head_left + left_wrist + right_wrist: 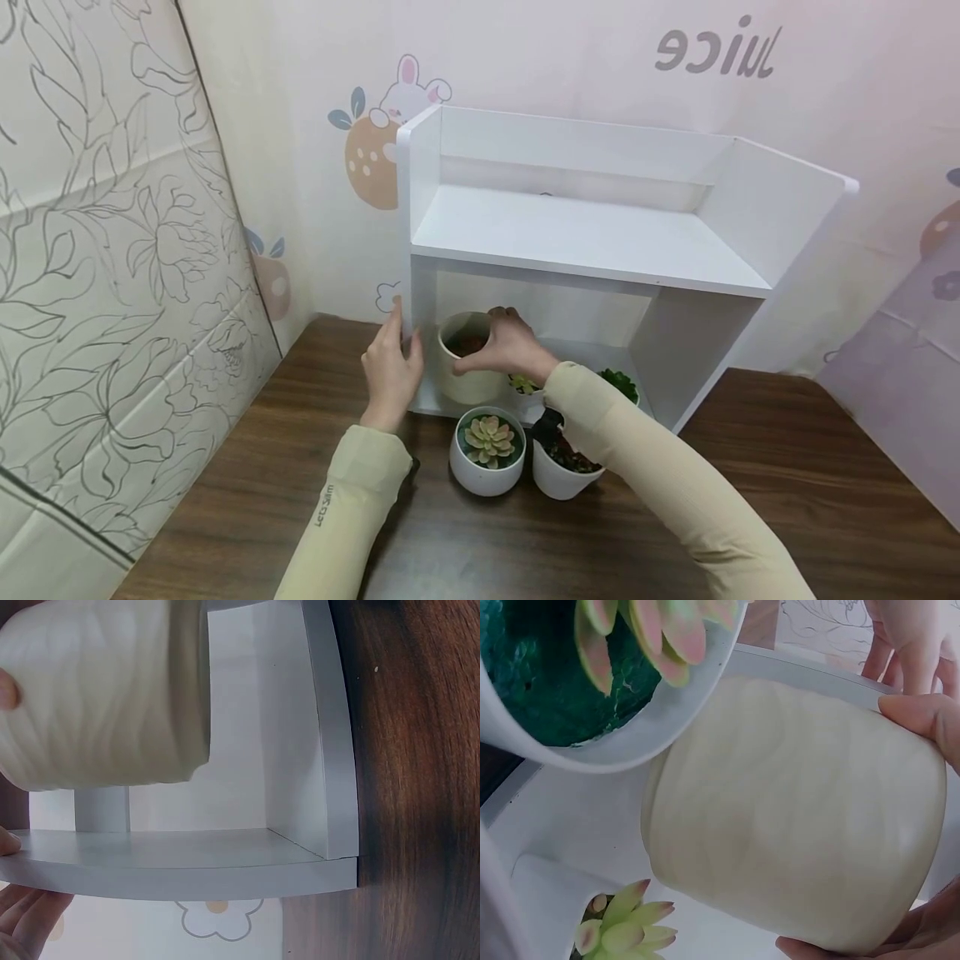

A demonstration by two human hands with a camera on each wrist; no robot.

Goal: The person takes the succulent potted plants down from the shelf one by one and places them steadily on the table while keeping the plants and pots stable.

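Right fingers (474, 362) grip cream pot (472, 387) | brown fill (467, 343) — head view only

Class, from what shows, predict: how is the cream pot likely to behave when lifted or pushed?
The cream pot is probably stiff: no dent shows where the right hand grips it. Its rounded side suggests it could roll if tipped over.

The person wears a long, pale yellow left sleeve (330, 521) and a creamy right sleeve (678, 471). The left cuff (371, 458) is wide and smooth. Small dark letters (324, 506) run along the sleeve just below that cuff. A little black piece (415, 468) pokes out beside it.
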